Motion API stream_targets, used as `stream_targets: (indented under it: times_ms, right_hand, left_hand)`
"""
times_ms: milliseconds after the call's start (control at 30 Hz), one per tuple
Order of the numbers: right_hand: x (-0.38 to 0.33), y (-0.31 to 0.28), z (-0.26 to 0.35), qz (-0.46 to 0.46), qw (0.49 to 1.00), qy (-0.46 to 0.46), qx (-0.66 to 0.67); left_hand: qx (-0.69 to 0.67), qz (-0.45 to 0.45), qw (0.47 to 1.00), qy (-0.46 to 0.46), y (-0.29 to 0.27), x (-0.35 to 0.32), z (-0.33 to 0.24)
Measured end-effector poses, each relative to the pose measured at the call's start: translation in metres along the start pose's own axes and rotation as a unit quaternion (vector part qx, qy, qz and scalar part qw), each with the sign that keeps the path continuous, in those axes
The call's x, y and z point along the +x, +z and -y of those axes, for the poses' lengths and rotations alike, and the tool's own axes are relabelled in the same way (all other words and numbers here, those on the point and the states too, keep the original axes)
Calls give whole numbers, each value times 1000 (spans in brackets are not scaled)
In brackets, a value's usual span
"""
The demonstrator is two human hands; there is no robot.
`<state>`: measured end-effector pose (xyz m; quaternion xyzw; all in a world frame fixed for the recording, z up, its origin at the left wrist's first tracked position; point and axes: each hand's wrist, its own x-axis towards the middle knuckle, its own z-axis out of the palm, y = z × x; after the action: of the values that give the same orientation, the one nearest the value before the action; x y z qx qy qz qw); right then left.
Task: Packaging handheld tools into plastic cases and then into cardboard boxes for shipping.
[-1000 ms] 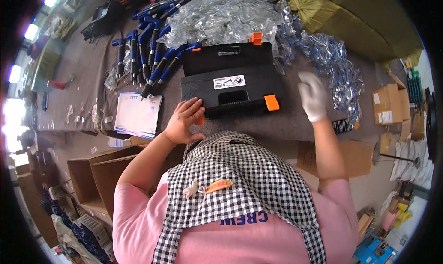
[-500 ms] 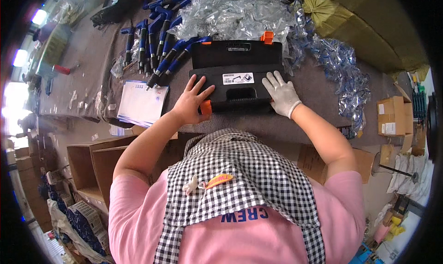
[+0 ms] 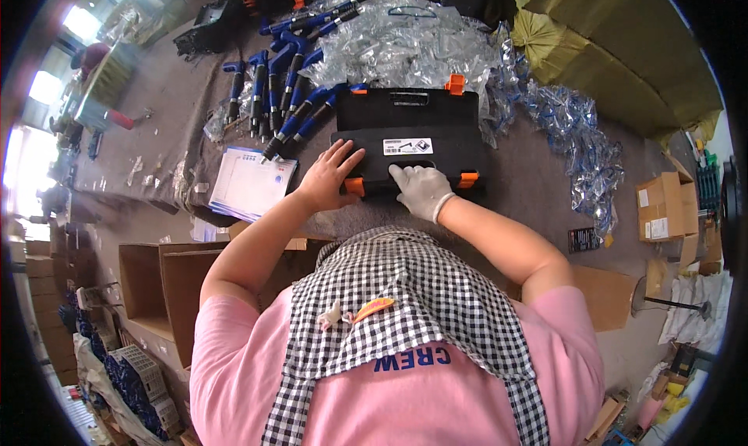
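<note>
Right hand [image 3: 421, 190] moved in onto black case [image 3: 409, 134] handle; left hand [image 3: 329, 179] spread flat.

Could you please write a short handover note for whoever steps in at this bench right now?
Left hand: bare, flat on the near left corner of the black tool case, beside the left orange latch.
Right hand: in a white glove, on the case's near edge by the handle recess.
Case: lid down, lying flat on the grey table; right orange latch untouched.
Nearby: blue-handled tools and a heap of clear plastic bags behind the case, a paper booklet to its left.
Done: case is shut. Whether the latches are snapped down cannot be told; check both.
</note>
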<state>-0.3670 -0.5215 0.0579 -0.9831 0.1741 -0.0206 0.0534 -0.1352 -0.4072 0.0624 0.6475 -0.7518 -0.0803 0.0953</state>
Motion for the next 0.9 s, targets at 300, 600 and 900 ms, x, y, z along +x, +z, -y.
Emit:
stream_targets:
  times_ms: [300, 600, 900]
  right_hand:
    - [45, -62, -55, -135, 987, -63, 53]
    - [54, -80, -62, -3, 993, 4, 117]
    - [45, -52, -47, -108, 994, -21, -16]
  left_hand:
    - [26, -231, 959, 162, -41, 17, 4]
    - [-60, -195, 968, 148, -60, 34, -3]
    - [-98, 34, 994, 39, -41, 103, -39]
